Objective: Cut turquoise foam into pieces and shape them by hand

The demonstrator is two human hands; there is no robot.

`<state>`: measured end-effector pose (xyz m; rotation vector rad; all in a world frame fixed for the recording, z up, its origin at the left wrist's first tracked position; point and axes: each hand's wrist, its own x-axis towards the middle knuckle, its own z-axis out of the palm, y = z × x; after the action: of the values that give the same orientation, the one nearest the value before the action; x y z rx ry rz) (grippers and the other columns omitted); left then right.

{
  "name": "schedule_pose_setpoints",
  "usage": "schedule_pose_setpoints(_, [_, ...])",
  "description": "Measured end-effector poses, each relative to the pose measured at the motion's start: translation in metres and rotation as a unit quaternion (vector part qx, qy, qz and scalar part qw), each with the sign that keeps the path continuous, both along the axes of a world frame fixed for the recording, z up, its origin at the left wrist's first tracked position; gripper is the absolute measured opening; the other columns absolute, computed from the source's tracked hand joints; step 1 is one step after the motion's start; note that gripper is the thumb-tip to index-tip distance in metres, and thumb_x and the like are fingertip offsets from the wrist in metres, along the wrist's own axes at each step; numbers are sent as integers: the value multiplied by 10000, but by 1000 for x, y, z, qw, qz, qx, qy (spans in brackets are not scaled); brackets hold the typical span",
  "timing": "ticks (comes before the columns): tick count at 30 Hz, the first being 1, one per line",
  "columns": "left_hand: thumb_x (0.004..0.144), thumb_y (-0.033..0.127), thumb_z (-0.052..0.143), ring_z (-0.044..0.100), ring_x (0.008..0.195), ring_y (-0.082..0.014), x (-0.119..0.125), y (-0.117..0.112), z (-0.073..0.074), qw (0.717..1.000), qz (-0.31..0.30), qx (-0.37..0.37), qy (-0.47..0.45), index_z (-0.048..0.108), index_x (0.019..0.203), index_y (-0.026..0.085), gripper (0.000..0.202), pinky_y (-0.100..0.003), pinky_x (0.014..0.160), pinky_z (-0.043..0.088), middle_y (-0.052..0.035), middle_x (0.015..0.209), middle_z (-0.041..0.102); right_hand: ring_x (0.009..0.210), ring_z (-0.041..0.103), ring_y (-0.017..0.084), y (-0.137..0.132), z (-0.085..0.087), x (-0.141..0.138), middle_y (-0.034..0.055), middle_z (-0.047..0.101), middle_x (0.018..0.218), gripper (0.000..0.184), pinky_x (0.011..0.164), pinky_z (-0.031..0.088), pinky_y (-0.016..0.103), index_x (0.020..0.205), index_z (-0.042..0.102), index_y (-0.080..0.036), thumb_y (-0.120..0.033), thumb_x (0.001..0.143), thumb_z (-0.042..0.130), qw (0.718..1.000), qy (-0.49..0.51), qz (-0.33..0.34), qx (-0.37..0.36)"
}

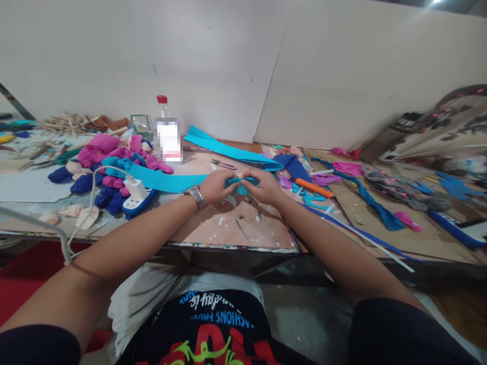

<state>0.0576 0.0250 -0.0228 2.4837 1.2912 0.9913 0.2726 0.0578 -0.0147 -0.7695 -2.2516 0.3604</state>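
Note:
My left hand point(215, 186) and my right hand point(263, 186) meet above the brown work board point(213, 228), both pinched on the end of a long cyan fabric strip point(167, 181). The strip is bunched between my fingers and trails left across the table toward a white plug. A silver wristwatch point(195, 196) sits on my left wrist. Exactly how the fabric is folded inside my fingers is hidden.
A pile of pink, blue and cyan fabric pieces point(110, 162) lies at left beside a blue power strip point(137, 203). A clear bottle point(167, 132) stands behind. An orange-handled cutter point(314, 188), small snips point(223, 164) and more fabric scraps point(376, 203) lie to the right.

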Motion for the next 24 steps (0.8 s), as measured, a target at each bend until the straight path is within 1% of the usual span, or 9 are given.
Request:
schedule_pose_setpoints(7, [924, 394, 588, 686, 872, -235, -2, 1, 2, 1000, 2, 1, 4, 718, 949, 194, 239, -342, 761, 471, -68, 947, 770, 900, 706, 250, 0, 1, 1, 84, 776, 957, 199, 837, 529, 379, 950, 723, -195, -371, 920, 636, 1000, -3, -3, 1])
schedule_pose_setpoints(15, [866, 319, 620, 696, 852, -235, -2, 1, 4, 1000, -3, 18, 17, 741, 911, 195, 179, -345, 789, 479, -67, 917, 779, 865, 708, 243, -1, 0, 0, 81, 777, 924, 189, 787, 523, 363, 920, 731, -190, -354, 909, 637, 1000, -3, -9, 0])
schedule_pose_setpoints(18, [879, 347, 609, 698, 854, -230, -2, 0, 4, 1000, -13, 12, 2, 746, 910, 199, 204, -342, 796, 486, -59, 910, 780, 863, 709, 239, 0, 0, 1, 76, 779, 925, 193, 778, 521, 358, 931, 730, -195, -355, 916, 625, 1000, -7, -4, 1])
schedule_pose_setpoints(21, [906, 389, 578, 704, 893, -228, -2, 0, 4, 999, -22, -5, -30, 747, 947, 196, 260, -340, 806, 497, -55, 956, 787, 872, 711, 243, 0, 0, 1, 75, 779, 924, 205, 790, 526, 364, 933, 732, -195, -367, 920, 623, 1000, -7, 0, 1])
schedule_pose_setpoints(24, [901, 381, 573, 704, 890, -225, -3, 0, 4, 999, -24, -12, -44, 744, 956, 186, 265, -339, 803, 504, -55, 961, 787, 883, 717, 250, -1, 1, 0, 76, 784, 935, 205, 801, 530, 372, 929, 735, -198, -376, 914, 636, 1000, 0, 1, -8])
